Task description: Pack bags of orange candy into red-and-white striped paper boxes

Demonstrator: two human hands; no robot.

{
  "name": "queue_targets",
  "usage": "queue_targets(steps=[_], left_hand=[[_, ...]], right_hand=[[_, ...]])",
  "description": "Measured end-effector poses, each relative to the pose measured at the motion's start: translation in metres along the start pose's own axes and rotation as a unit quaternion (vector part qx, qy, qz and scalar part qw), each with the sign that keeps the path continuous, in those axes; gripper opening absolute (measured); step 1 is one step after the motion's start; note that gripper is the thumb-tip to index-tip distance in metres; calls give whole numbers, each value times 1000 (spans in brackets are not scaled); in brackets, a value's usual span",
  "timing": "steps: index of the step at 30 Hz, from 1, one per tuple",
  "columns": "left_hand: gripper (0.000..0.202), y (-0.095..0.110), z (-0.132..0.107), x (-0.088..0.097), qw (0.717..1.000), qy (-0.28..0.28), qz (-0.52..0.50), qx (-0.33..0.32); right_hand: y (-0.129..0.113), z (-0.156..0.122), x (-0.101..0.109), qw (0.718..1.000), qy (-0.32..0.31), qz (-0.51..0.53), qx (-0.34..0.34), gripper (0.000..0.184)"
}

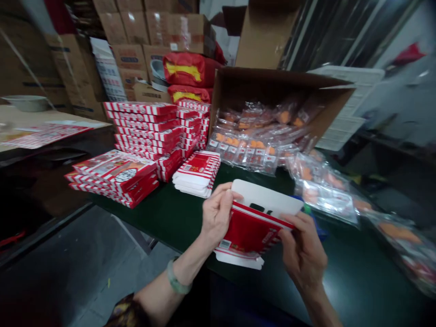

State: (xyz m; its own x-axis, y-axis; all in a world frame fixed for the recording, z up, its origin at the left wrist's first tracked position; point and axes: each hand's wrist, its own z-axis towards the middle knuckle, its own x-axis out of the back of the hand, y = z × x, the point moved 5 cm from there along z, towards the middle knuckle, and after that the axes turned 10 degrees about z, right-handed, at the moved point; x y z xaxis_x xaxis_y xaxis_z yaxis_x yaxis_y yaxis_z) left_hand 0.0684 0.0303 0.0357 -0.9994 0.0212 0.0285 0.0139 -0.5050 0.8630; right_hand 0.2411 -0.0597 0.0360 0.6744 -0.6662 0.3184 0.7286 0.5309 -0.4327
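A red-and-white cardboard box [254,229] is between my hands, tilted above the table's front edge. Its white flap [262,195] stands raised along the top, and another white flap hangs out below. My left hand [218,211] pinches the upper left corner, thumb on the red face. At the right end, my right hand [303,243] grips the edge between thumb and fingers. Just beyond my left hand lies a small stack of flat cartons [198,170]. To the right of the box are clear plastic packets [327,200] with orange pieces inside.
Filled-out striped boxes [146,131] stand piled at the back left, with a lower pile [116,175] in front. A large open carton [282,81] lies on its side, packets spilling onto the green table [163,218]. Brown cartons [127,59] are stacked behind.
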Motion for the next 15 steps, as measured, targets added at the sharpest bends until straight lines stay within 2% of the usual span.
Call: queue_targets(steps=[3,5,7,9,11,12,15], left_hand=[[16,-7,0,2,997,36,-65,37],[28,-13,3,0,987,25,-141,76],[30,-15,9,-4,974,-28,-192,113],[17,-13,13,-7,967,-79,-202,130],[5,-9,15,-7,970,-91,-192,117],[3,-7,14,-5,974,-84,-186,98],[9,0,8,-3,983,-46,-176,35]], right_hand=[[-3,6,2,995,59,44,-73,13],[2,13,5,976,82,139,-146,18],[9,22,5,946,42,240,-215,33],[12,32,4,930,-53,275,-239,29],[9,41,9,946,-113,228,-201,10],[5,45,14,962,-119,187,-162,4],[-13,47,24,990,-127,61,-31,11]])
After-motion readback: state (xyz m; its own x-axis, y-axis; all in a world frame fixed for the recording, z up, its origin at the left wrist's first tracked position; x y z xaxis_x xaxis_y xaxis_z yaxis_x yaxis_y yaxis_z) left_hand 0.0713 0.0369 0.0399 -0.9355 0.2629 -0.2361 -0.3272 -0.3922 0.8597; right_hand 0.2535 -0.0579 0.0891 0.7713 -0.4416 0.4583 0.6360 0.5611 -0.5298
